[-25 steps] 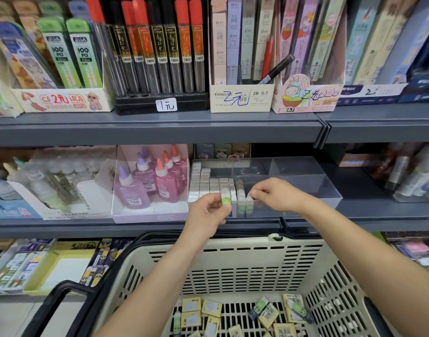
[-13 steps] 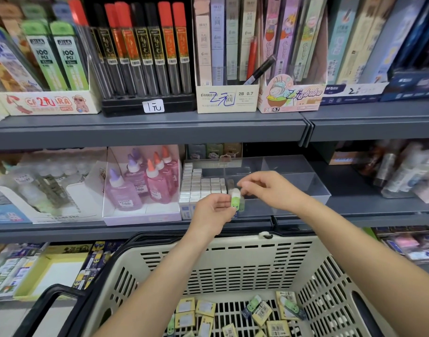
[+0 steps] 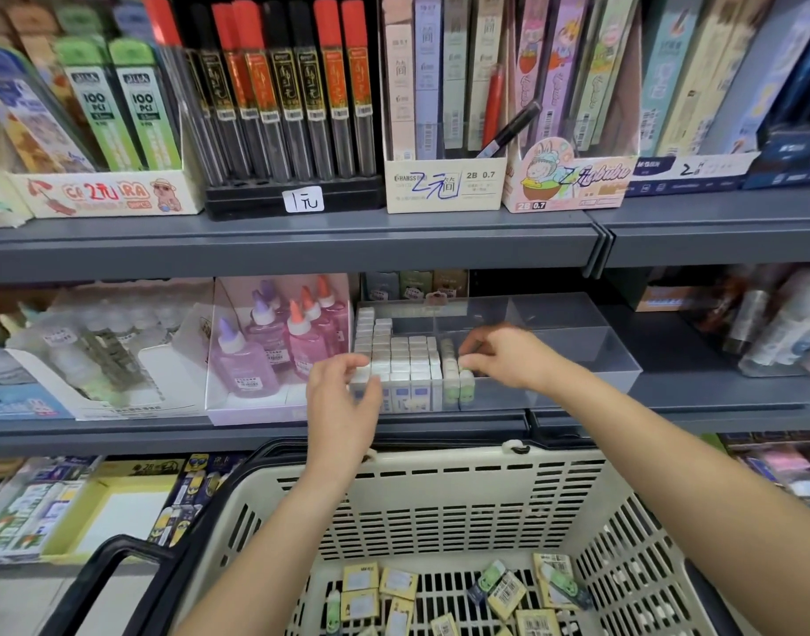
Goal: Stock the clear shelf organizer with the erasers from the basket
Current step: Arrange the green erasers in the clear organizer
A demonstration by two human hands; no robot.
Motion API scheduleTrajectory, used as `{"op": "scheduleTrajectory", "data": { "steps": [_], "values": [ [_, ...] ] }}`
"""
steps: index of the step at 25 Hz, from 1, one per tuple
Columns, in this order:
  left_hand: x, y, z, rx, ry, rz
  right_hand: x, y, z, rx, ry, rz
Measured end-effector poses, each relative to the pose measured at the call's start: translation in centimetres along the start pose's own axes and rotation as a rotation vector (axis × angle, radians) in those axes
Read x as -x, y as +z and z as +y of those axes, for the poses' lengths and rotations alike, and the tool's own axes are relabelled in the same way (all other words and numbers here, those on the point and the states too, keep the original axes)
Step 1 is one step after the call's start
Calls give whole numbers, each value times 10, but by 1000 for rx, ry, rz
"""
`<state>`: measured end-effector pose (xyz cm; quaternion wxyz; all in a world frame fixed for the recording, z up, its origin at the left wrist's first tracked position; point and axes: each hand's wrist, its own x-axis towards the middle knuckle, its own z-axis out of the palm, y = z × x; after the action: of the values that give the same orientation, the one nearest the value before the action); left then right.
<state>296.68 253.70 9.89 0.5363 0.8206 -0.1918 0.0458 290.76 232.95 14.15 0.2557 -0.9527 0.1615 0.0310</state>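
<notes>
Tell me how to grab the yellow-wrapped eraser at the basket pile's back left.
From above, since the basket walls close off the sides. The yellow-wrapped eraser lies flat, label up; likely best pinched across its left and right edges, its left edge being free.

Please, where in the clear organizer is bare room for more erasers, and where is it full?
Free: the front-right compartment of the clear plastic shelf organizer, between the right hand and the right wall, and the back compartments behind the divider. Crowded: the left side, packed with white block erasers, and the row of green-sleeved erasers beside them.
</notes>
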Motion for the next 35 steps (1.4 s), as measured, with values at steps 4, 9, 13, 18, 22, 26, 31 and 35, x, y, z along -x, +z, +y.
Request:
{"op": "scheduleTrajectory", "data": {
  "steps": [4,9,13,18,22,26,31,35],
  "values": [
    [-5,-3,-16,-142,-68,-96,-4,-1,4,40,19,-133],
    [-8,2,-17,-127,-83,-47,-9,2,3,55,54,-222],
    [-7,2,-16,-100,-89,-63,-5,-3,0,67,35,-255],
    [8,-18,-4,-53,15,-33,19,-13,-1,70,-42,-106],
    [60,-48,-8,24,93,-222,73,-3,2,-85,-171,213],
    [101,-59,-33,-159,-1,-564,122,60,-10,-123,-209,-105],
    [124,-33,-88,-410,-287,-841,134,169,-7,55,-203,-530],
    [134,-29,-129,-450,-485,-832,127,231,-8,150,-175,-550]
  ]
}}
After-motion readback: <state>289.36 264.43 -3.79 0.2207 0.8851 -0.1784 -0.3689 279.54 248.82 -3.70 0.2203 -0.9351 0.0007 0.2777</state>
